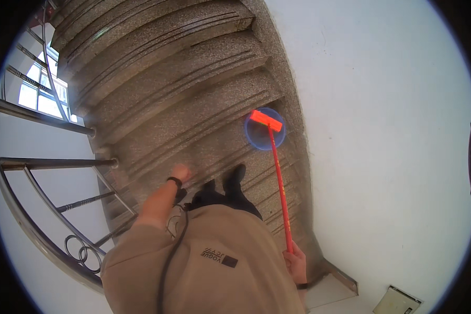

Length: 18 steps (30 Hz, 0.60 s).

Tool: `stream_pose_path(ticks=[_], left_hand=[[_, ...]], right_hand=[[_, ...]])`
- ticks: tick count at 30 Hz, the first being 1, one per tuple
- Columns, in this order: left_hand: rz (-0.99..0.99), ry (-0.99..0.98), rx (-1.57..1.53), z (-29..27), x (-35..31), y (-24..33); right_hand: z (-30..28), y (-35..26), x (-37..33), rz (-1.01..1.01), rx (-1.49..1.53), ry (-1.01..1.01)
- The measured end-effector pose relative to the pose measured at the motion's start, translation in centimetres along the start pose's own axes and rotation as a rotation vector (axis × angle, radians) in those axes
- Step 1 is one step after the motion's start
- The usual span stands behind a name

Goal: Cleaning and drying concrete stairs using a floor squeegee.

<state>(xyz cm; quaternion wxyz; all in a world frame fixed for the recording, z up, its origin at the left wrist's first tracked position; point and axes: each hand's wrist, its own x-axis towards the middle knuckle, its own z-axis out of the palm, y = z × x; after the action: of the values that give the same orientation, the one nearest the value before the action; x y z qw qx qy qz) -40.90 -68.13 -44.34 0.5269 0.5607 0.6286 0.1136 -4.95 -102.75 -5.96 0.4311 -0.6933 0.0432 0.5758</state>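
Note:
My right hand (296, 261) is closed around the lower end of a long red pole, part of a mop (280, 184) with a flat, bright orange head. That head lies across a round, see-through blue bucket (250, 137) on the stairs; whether it rests on the rim or hangs above, I cannot tell. My left hand (182, 171) hangs over the steps with a dark band at its wrist. Motion blurs its fingers, and nothing shows clearly in it.
Speckled stone stairs (157, 99) with grooved edges climb away ahead of me. A metal railing (29, 238) curves along the left, with a window (42, 89) beyond it. On the right stands a white wall (377, 131), with a small panel (396, 302) low down.

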Motion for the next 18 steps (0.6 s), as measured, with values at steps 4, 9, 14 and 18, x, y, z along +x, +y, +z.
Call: stream_pose_path(ticks=[4, 9, 14, 18], left_hand=[[-0.372, -0.023, -0.344, -0.4, -1.9, -0.8], [-0.391, -0.063, -0.289, -0.3, -3.1, 0.5], [-0.477, -0.096, -0.404, 0.6, -2.5, 1.0], [-0.45, -0.076, -0.468, 0.9, -2.3, 1.6]], right_hand=[[-0.7, -0.2, 1.1, 0.012, 0.01, -0.016], [-1.2, -0.6, 1.7, 0.092, -0.07, 0.036], [-0.3, -1.1, 4.4, 0.046, -0.126, 0.014], [0.4, -1.7, 6.1, 0.043, -0.126, 0.034]])
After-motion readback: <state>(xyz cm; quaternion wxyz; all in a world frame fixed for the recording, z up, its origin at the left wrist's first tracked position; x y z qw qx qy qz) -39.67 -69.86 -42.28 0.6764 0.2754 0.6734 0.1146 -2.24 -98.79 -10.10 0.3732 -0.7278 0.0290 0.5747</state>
